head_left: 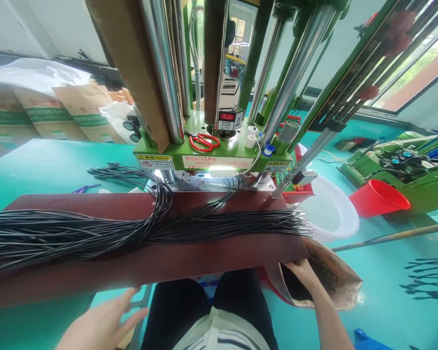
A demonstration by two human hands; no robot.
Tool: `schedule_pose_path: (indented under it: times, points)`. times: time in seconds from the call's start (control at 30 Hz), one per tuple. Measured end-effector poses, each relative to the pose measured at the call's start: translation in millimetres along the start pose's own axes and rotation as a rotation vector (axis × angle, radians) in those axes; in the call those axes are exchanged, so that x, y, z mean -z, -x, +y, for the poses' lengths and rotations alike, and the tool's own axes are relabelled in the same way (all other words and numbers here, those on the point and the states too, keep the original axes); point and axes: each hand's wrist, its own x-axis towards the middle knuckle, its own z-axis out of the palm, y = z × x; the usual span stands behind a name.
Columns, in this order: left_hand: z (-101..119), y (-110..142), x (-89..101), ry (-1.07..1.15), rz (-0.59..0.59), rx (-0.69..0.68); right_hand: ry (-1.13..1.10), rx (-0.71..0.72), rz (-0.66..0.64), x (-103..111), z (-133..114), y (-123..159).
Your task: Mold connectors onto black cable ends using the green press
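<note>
My left hand [104, 318] is in front of the reddish-brown board [211, 260], near its front edge, with fingers apart and nothing held. At the board's right end, my right hand [302, 273] reaches into the mouth of a brown paper bag [345, 291]; its fingers are hidden. A long bundle of black cables [69, 233] lies along the board, with bare silvery ends [301, 221] at the right. Some of these cables loop back toward the lit work area [219, 182] of a green press machine [200, 124] behind the board.
Red-handled scissors [204, 142] rest on the machine. Its steel columns [164, 73] rise behind the board. On the right stand a white tub [332, 204], a red bucket [381, 197] and a pole [390, 236]. Printed sacks [45, 114] line the left back.
</note>
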Motion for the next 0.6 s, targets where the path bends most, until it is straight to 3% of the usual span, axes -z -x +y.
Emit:
schedule_pose_path:
  times: [0.07,0.1,0.17,0.23,0.3,0.47,0.6]
  points:
    - [38.2,-2.7,-2.6,-0.033,-0.098,-0.266,0.042,0.027,-0.017,0.5,-0.9,-1.4]
    - [61.2,-8.2,-7.0,-0.059,-0.086,-0.449,0.069,0.042,-0.024,0.4,-1.1,-2.3]
    - [108.1,-26.2,-20.2,-0.152,0.049,-0.745,0.146,0.074,-0.034,1.0,-1.6,-2.7]
    - [147.5,-48.5,-35.2,-0.312,0.169,-0.865,0.266,0.1,-0.045,3.6,-3.2,0.9]
    - [173.6,-69.5,-47.8,-0.476,0.216,-0.906,0.412,0.096,-0.08,8.1,-7.4,9.9]
    - [190.4,-101.6,-56.6,-0.73,0.126,-1.071,0.553,0.153,-0.302,19.3,-35.7,45.0]
    - [193.1,-111.0,-53.2,-0.73,0.029,-1.113,0.362,0.307,-0.534,18.6,-69.5,62.1]
